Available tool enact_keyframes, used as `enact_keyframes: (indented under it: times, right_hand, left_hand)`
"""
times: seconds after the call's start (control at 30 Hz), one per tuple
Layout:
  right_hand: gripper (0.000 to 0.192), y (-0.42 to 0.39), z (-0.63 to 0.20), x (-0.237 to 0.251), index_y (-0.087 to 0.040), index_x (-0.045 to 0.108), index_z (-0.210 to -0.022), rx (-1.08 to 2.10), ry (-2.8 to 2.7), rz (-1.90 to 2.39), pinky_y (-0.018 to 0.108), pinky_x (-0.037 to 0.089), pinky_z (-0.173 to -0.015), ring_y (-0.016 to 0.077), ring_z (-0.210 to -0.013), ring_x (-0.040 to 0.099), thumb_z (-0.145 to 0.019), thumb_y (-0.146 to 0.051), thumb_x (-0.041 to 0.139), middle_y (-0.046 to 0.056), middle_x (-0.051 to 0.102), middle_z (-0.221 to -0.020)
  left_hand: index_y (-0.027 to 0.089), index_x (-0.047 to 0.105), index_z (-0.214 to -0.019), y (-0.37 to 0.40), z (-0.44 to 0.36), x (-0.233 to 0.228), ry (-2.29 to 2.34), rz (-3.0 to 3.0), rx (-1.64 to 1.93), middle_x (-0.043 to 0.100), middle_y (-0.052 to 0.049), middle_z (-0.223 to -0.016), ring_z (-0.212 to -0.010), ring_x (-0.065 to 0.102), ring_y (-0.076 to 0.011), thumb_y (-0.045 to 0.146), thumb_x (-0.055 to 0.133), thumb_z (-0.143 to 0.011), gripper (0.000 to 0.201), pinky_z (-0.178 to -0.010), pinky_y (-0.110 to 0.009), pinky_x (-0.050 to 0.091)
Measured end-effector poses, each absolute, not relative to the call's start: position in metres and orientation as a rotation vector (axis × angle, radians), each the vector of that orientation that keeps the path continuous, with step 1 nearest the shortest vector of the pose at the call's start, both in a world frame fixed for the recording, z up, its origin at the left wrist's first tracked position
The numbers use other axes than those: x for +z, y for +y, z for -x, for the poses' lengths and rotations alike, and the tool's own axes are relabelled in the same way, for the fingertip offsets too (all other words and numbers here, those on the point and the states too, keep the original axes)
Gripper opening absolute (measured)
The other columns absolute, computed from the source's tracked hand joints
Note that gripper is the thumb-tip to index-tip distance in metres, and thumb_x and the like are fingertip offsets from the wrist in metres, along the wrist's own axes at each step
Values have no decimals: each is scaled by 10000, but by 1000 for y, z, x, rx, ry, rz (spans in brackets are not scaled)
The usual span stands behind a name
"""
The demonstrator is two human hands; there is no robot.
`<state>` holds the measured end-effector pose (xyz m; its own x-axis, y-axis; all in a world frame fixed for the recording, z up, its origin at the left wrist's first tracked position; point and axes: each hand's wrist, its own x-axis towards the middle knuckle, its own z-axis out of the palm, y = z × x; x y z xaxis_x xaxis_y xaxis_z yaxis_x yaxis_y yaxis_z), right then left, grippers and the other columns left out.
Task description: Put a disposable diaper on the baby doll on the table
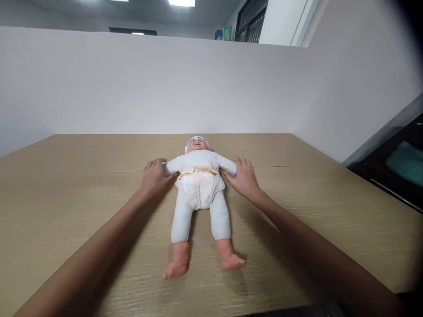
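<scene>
Doll (198, 185) lies face-up between both hands, left hand (153, 177) and right hand (243, 177) flat over its arms.

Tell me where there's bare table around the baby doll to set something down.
Bare wood lies left of the left hand, right of the right hand, and between the white-clothed baby doll and the white partition wall. The wooden table is crowded only around the doll's arms.
</scene>
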<state>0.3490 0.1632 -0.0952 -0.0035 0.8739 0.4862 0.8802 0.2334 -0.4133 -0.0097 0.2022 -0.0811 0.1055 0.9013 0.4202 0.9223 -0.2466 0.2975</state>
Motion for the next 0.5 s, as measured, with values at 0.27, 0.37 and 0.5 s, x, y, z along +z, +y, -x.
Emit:
enact_keyframes:
  times: [0.27, 0.37, 0.5]
  right_hand:
    - [294, 202, -319, -89, -134, 703, -1259, 154, -1780, 1823, 366, 508, -940, 329, -1142, 725, -1048, -320, 614, 215, 771, -1281]
    - [270, 183, -322, -74, -163, 712, -1251, 240, -1744, 1831, 344, 512, -895, 320, -1114, 741, -1043, -310, 620, 199, 790, -1248]
    - [300, 130, -344, -50, -201, 711, -1274, 370, -1761, 1736, 322, 525, -879, 307, -1117, 751, -992, -272, 638, 139, 813, -1234]
  left_hand:
    - [215, 671, -1239, 210, -16, -66, -2228, 2190, -675, 812, -173, -1199, -1088, 750, -403, 569, 667, -906, 486, -788, -380, 465]
    - [228, 659, -1185, 175, -26, -55, -2291, 2147, -768, 821, -160, -1144, -1051, 757, -404, 645, 673, -897, 506, -734, -361, 434]
    - [250, 600, -1176, 89, -43, -40, -2320, 2134, -968, 819, -130, -1112, -1016, 763, -396, 688, 721, -875, 545, -719, -349, 437]
